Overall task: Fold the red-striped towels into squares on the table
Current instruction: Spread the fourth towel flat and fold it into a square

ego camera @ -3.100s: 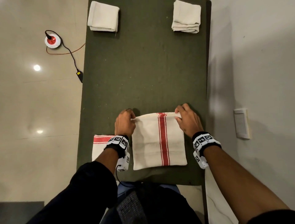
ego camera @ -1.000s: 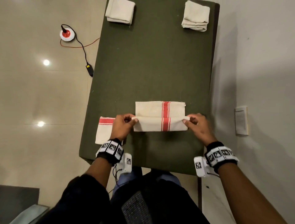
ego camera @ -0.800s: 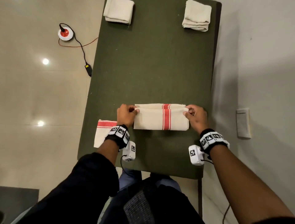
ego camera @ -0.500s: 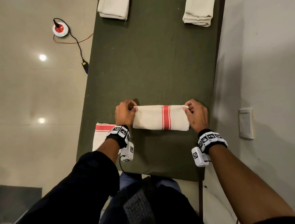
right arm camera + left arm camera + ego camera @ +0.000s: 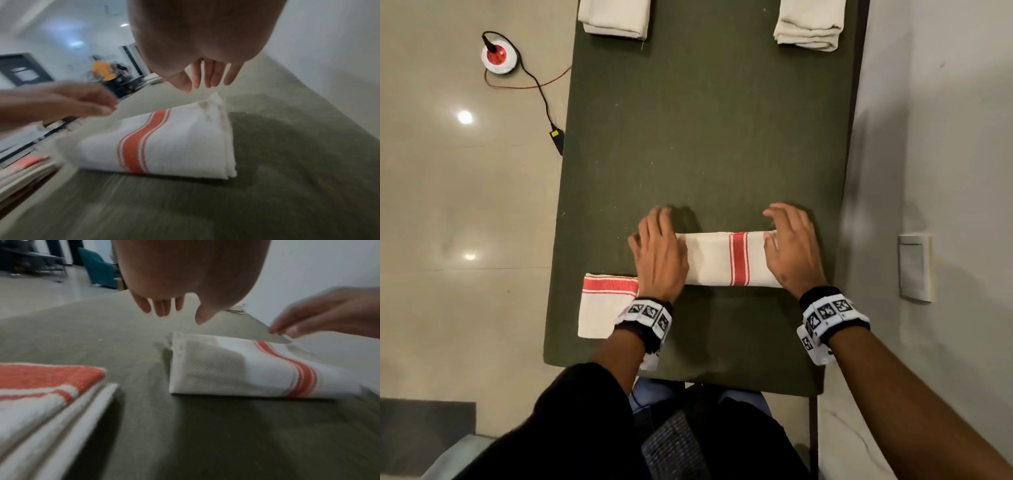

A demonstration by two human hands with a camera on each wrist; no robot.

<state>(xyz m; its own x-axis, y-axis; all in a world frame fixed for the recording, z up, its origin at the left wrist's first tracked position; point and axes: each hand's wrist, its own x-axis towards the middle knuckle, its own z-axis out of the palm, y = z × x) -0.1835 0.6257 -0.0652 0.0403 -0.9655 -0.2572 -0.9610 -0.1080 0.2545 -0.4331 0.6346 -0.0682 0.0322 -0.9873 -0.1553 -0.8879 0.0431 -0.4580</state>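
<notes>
Both hands have let go of the corners they were pinching half a second ago, and the towel [image 5: 726, 259] is now lying as a narrow folded strip near the front of the green table [image 5: 705, 144]. Left hand [image 5: 659, 255] and right hand [image 5: 791, 250] are hovering over its ends, fingers straight and spread, holding nothing. Beside the left wrist, a folded red-striped towel [image 5: 604, 305] is resting. Two plain folded cloths [image 5: 616, 17] are sitting at the far edge.
</notes>
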